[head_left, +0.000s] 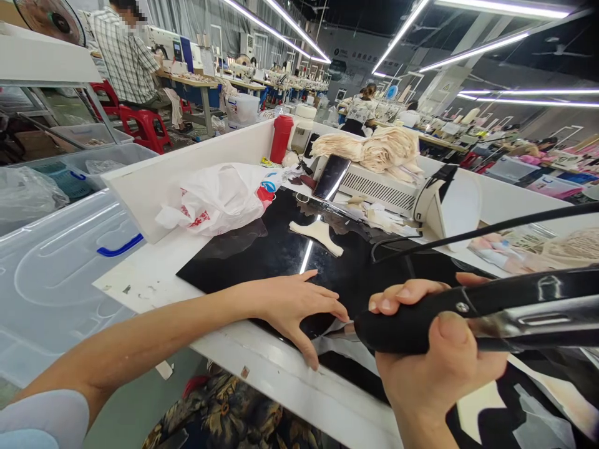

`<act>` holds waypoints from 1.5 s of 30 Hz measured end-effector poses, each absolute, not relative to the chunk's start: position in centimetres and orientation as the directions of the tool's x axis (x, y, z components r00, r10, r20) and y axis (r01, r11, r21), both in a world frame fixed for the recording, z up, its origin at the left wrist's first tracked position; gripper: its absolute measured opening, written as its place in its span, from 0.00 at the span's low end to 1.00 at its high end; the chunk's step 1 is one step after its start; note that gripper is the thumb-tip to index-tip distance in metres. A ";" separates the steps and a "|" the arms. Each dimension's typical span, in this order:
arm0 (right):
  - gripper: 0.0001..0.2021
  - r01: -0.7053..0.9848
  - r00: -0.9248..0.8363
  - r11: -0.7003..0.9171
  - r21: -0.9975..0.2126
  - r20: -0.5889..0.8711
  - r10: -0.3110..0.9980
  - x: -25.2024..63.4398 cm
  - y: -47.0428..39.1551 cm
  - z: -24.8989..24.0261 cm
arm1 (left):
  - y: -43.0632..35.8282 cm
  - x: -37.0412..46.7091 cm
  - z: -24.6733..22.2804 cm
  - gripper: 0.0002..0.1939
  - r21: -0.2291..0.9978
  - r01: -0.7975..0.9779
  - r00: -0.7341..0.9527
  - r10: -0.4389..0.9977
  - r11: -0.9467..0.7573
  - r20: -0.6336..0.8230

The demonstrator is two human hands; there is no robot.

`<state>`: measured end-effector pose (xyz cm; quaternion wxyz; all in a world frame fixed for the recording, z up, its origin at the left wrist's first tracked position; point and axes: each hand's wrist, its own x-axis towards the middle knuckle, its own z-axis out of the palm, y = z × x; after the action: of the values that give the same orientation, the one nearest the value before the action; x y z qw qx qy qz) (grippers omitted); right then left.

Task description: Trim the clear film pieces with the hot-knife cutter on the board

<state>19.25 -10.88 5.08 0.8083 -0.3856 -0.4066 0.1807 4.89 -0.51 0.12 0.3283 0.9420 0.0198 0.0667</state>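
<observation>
My right hand is wrapped round a black handheld tool with a rounded end, a small screw and a silver metal strip. I cannot tell its exact kind. A dull metal tip shows just beyond its rounded end. My left hand is spread with fingers apart over the front edge of the glossy black sheet, its fingertips close to that metal tip. Thin translucent material lies partly hidden under the fingers. Beyond my hands, a cream curved fabric piece lies on the black sheet.
A white plastic bag, red bottle, phone and stacked cream fabric stand further back. A black cable crosses from the right. Cut pieces lie at lower right. A lidded bin is at left; people sit beyond.
</observation>
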 end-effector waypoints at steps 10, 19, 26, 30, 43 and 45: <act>0.18 0.013 0.577 0.637 -0.771 0.526 0.625 18.9 -10.9 4.9 | -0.4 4.9 -0.2 0.40 0.613 -0.019 0.987 0.084 -0.790 0.139; 0.20 0.085 0.655 0.621 -0.779 0.513 0.554 21.3 -11.2 5.9 | -0.2 4.0 0.2 0.13 0.572 -0.065 0.973 0.076 -0.818 0.220; 0.21 0.119 0.691 0.605 -0.787 0.503 0.519 22.3 -11.0 5.7 | 1.8 2.8 0.6 0.05 0.382 -0.004 0.963 0.099 -0.924 0.249; 0.21 0.105 0.685 0.618 -0.779 0.507 0.523 22.0 -10.8 5.8 | 2.4 2.7 0.1 0.11 0.237 0.154 0.894 0.238 -0.959 0.380; 0.19 0.116 0.640 0.679 -0.725 0.577 0.507 19.9 -8.9 4.7 | -0.7 3.6 -0.3 0.33 0.546 0.028 0.954 0.185 -0.837 0.234; 0.20 0.130 0.624 0.680 -0.722 0.593 0.509 20.0 -8.7 4.3 | -0.7 3.5 -0.2 0.35 0.554 0.041 0.959 0.188 -0.831 0.210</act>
<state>20.00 -8.68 4.29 0.8157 -0.3829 -0.4178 0.1161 3.52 -0.73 -0.16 0.2841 0.9482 0.0603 0.1290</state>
